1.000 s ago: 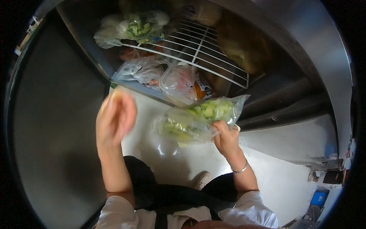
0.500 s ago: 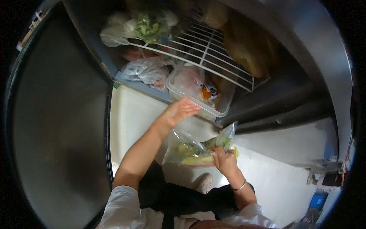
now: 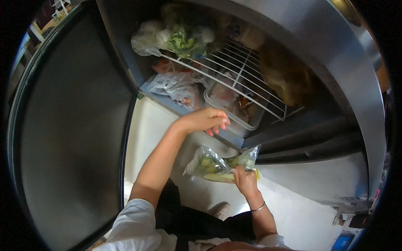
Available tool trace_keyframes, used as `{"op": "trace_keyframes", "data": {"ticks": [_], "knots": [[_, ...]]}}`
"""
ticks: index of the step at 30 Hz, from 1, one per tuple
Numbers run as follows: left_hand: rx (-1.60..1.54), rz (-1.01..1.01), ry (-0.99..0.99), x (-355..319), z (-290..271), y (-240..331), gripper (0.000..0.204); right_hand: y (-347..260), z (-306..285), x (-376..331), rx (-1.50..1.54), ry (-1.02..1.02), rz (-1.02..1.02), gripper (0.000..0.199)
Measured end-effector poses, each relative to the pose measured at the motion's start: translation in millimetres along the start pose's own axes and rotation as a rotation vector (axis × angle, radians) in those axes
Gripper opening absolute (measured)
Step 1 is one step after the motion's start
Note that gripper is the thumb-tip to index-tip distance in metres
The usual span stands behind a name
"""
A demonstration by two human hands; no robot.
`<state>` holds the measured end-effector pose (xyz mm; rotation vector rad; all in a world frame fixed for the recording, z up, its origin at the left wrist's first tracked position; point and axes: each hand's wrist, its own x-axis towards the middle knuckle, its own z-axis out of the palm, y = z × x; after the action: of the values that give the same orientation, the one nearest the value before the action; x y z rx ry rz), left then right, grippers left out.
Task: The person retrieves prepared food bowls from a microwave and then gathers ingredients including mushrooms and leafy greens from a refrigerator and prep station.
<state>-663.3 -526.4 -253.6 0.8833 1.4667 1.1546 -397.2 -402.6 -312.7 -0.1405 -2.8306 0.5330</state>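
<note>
- The left hand [image 3: 205, 120], raised open beside the fridge door a second earlier, had reached forward and curled loosely over the near rim of a clear tub [image 3: 234, 109] on the lower shelf, fingers touching it but not yet closed on it.
- The right hand [image 3: 246, 180] had dropped lower, pinching shut on a clear bag [image 3: 215, 164] of pale green vegetables held below the open fridge, above the floor.
- Judging by this, the tub was being shifted to make room for the bag.
- A wire rack [image 3: 247, 73] carried bagged greens [image 3: 182, 39] above.
</note>
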Motion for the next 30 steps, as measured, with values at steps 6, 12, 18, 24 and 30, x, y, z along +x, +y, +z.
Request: {"op": "trace_keyframes", "data": {"ticks": [6, 12, 18, 24, 30], "knots": [[-0.733, 0.834, -0.416, -122.4, 80.1, 47.6, 0.021, -13.5, 27.8, 22.7, 0.047, -0.155, 0.002, 0.013], [-1.207, 0.645, -0.373, -158.6, 114.7, 81.5, 0.029, -36.2, 23.4, 11.3, 0.289, -0.277, 0.130, 0.010], [-1.382, 0.627, -0.264, -197.1, 137.6, 130.0, 0.032, -83.7, -37.2, 22.4, 0.332, -0.267, 0.173, 0.007], [-0.832, 0.477, 0.920, -280.2, 130.4, 221.6, 0.026, -117.8, -126.1, 8.3, 0.356, -0.282, 0.191, 0.011], [0.871, -0.643, 1.872, -436.3, 98.6, 227.4, 0.034, -181.2, -251.5, 20.0, 0.430, -0.317, 0.204, 0.012]]}}
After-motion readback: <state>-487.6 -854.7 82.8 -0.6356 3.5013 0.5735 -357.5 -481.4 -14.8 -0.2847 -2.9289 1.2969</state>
